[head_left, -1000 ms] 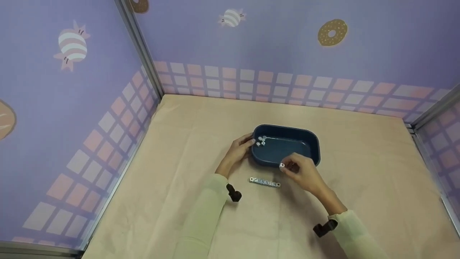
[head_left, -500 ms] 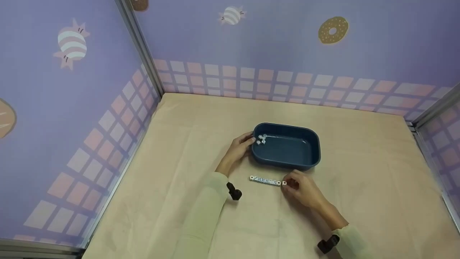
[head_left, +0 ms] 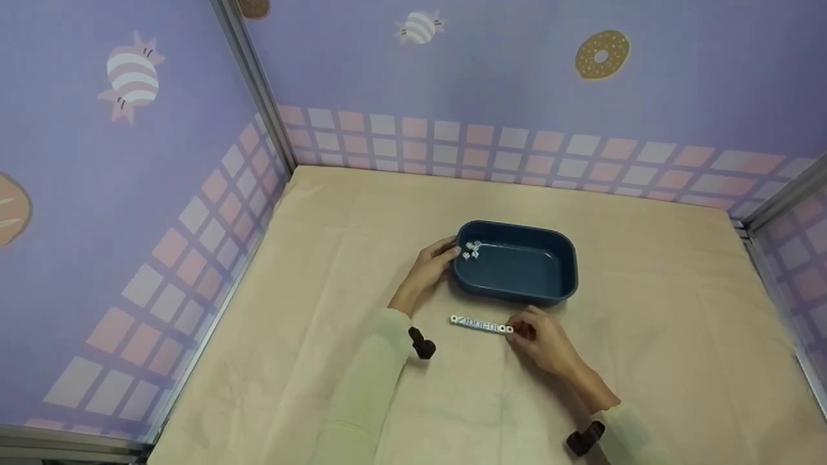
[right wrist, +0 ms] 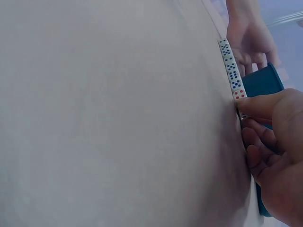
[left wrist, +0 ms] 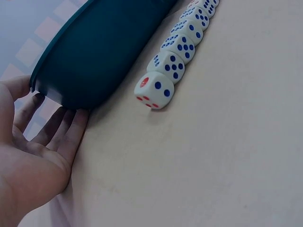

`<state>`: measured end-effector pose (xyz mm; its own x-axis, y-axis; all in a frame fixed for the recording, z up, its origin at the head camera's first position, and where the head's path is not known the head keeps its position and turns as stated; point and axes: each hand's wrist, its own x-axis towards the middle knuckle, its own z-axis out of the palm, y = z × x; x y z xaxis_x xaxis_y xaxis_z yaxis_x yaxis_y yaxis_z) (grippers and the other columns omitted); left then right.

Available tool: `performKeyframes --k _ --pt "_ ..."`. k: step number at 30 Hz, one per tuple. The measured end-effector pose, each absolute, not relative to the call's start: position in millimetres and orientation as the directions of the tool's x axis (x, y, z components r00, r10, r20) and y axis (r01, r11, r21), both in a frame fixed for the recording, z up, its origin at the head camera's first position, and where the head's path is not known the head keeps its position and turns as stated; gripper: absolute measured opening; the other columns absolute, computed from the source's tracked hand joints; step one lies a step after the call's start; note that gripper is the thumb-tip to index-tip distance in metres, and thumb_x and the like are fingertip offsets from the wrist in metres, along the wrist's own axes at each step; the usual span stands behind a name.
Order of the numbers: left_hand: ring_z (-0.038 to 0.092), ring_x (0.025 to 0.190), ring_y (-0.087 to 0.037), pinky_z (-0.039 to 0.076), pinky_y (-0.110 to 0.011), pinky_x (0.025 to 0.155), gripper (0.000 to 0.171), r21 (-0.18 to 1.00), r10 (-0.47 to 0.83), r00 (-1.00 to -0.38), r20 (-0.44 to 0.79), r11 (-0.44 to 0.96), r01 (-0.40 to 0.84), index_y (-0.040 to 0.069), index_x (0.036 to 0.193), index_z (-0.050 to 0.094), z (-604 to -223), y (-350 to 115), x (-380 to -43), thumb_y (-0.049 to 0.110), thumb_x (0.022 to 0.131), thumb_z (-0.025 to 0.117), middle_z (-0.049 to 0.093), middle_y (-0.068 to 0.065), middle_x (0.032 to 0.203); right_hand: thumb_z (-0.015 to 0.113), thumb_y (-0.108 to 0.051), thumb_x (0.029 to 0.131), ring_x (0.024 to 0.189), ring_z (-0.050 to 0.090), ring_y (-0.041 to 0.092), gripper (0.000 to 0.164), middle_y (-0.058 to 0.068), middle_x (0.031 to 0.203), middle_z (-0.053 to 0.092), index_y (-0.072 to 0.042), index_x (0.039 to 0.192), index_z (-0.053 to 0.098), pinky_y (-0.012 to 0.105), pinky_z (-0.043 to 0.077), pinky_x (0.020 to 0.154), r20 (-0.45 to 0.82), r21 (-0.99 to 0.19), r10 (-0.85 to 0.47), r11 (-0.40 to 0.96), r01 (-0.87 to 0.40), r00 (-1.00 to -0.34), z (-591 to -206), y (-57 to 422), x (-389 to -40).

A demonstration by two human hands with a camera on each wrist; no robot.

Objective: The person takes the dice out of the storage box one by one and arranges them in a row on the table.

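Note:
A dark blue rectangular tub (head_left: 517,263) stands on the cloth, with several white dice (head_left: 471,250) at its left end. My left hand (head_left: 426,270) grips that end, thumb over the rim; in the left wrist view the fingers (left wrist: 71,132) lie against the outer wall. In front of the tub runs a straight row of white dice (head_left: 477,323) with blue and red pips. My right hand (head_left: 549,342) pinches a die (head_left: 510,329) at the row's right end, touching its neighbour. The thumb (right wrist: 260,105) partly hides this die in the right wrist view.
A pale cloth (head_left: 362,219) covers the table. Purple patterned panels (head_left: 504,77) enclose the back and sides, joined by metal posts (head_left: 255,90). Each wrist carries a black camera mount (head_left: 422,343).
My right hand has brought a die from the tub's front rim down to the table and slid it left against the row's end. The left hand stays on the tub.

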<state>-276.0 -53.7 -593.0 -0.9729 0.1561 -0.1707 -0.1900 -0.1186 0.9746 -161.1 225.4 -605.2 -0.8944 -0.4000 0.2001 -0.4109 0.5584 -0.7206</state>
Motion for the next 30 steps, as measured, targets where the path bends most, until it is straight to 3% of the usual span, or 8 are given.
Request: performKeyframes --k 18,30 --pt "0.061 0.135 -0.033 0.057 -0.043 0.104 0.048 0.98 0.163 -0.971 -0.173 -0.074 -0.187 0.014 0.154 0.057 -589.2 -53.8 -277.1 0.025 0.108 0.065 0.055 -0.013 0.155 0.087 0.0 0.084 0.073 0.055 0.011 0.018 -0.001 0.087 0.061 -0.011 0.095 0.077 0.025 0.048 0.062 0.27 -0.687 -0.398 0.558 -0.465 -0.877 -609.6 222.8 -162.1" --pt "0.059 0.137 -0.032 0.056 -0.044 0.105 0.048 0.976 0.141 -0.973 -0.185 -0.086 -0.198 0.012 0.153 0.058 -592.9 -53.7 -278.0 0.023 0.107 0.066 0.055 -0.013 0.156 0.088 -0.003 0.086 0.078 0.058 0.015 0.021 0.0 0.092 0.06 -0.01 0.1 0.075 0.025 0.049 0.066 0.209 -0.71 -0.385 0.572 -0.41 -0.899 -606.4 220.6 -159.3"
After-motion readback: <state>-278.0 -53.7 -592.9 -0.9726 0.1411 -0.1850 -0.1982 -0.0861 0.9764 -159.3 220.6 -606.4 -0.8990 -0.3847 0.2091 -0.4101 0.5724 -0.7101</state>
